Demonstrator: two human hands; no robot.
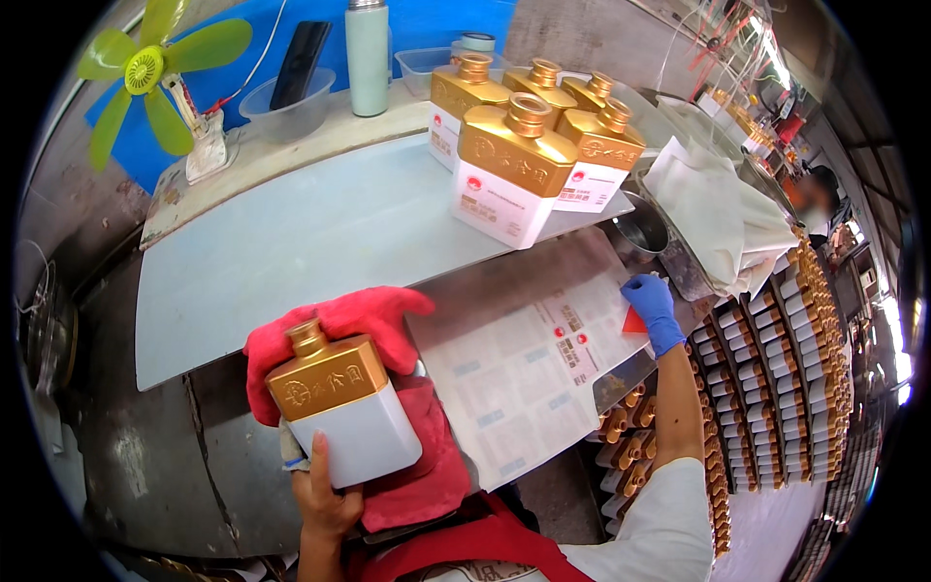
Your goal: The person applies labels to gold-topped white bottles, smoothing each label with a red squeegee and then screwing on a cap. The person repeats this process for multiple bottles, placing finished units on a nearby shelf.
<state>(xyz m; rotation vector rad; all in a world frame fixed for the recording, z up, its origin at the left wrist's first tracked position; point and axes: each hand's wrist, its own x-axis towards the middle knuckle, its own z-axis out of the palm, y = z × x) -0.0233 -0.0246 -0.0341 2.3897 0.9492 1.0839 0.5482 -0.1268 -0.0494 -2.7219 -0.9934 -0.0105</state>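
My bare left hand [328, 495] grips the lower part of a bottle [351, 427] with a gold neck and shoulder and a plain white body. The bottle leans on a red cloth [335, 303] at the front of the bench. My right hand [652, 303], in a blue glove, is closed at the right end of a printed sheet [524, 388]. A flat red-orange piece [633, 322] shows under its palm, apparently held. The sheet carries several pale patches and a few red and gold prints.
Several gold-and-white bottles with prints [514, 179] stand on a pale board [281, 262]. A metal cup [640, 233] and a cloth-covered tray [722, 209] are at the right. Behind are a green fan [145, 70], a flask [368, 63] and a plastic bowl [281, 121]. Racked bottles [776, 378] fill the right side.
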